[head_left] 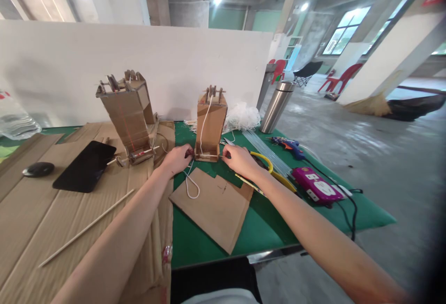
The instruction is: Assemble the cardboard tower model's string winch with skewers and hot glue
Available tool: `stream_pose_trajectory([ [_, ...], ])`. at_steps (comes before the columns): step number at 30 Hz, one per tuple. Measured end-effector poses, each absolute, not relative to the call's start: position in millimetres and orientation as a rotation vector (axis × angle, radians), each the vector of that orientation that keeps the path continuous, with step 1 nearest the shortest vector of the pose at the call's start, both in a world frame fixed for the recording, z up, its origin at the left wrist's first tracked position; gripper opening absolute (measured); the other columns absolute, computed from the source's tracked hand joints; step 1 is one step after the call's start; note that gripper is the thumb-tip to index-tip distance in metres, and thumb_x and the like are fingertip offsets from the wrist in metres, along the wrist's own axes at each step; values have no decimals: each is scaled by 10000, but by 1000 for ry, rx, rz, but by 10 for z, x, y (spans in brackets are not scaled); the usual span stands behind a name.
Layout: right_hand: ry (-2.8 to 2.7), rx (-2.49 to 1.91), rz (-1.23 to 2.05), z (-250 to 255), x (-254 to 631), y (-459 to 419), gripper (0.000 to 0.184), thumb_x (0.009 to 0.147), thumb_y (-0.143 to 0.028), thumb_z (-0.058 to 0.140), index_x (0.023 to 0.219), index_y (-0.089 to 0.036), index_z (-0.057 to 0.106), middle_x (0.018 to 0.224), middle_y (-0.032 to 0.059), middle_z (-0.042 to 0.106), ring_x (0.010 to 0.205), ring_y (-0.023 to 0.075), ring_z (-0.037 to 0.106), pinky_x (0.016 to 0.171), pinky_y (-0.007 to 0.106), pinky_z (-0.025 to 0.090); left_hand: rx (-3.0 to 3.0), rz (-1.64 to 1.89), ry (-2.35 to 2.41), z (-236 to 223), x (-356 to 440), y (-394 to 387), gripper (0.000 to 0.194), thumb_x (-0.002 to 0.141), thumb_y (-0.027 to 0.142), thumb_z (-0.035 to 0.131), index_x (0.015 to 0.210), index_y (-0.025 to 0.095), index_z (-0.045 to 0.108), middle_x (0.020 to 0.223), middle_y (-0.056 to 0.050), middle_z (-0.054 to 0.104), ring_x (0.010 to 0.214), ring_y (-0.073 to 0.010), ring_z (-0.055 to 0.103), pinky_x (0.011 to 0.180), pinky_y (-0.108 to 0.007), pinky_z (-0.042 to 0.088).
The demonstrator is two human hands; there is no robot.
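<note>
Cardboard tower (216, 127) stands built, string (204, 125) down its front, loop (193, 197) dangling slack; left hand (179, 159) and right hand (239, 161) seemingly pinch the base rod (209, 155).

Green table (190, 243) — on it a cardboard panel (205, 201), cardboard tower (215, 129), steel flask (278, 108), purple box (315, 184) — possibly string (242, 117).

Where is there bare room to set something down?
Bare: cardboard sheet between mouse, black phone and wooden stick; green tabletop between flat cardboard piece and right forearm. Crowded: around the left hand and right hand, with the smaller tower and white cord; farther right, yellow handles, glue gun and purple box.
</note>
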State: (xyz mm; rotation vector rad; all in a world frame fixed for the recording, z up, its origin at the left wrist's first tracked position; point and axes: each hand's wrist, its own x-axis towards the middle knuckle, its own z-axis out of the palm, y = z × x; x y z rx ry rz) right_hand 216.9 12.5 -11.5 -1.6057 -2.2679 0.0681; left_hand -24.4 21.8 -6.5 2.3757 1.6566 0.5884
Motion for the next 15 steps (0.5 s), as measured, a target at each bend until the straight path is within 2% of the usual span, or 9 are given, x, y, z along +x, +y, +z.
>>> stream_pose_trajectory([
  [6,-2258,-1576,97,-110,2170,104,102,819,-298,595,860,-205,587,875,39,662,841,198,577,735,302,346,2391,541,1750,-85,-239,226,182,809,257,485,942,229,606,918,-53,711,853,-214,658,696,-282,478],
  [15,-2235,-1524,126,-126,2177,109,50,806,-254,600,803,-205,593,809,27,648,783,181,567,696,282,351,2356,553,1743,-75,-219,213,184,808,248,491,943,215,611,904,-50,715,841,-194,662,703,-256,480],
])
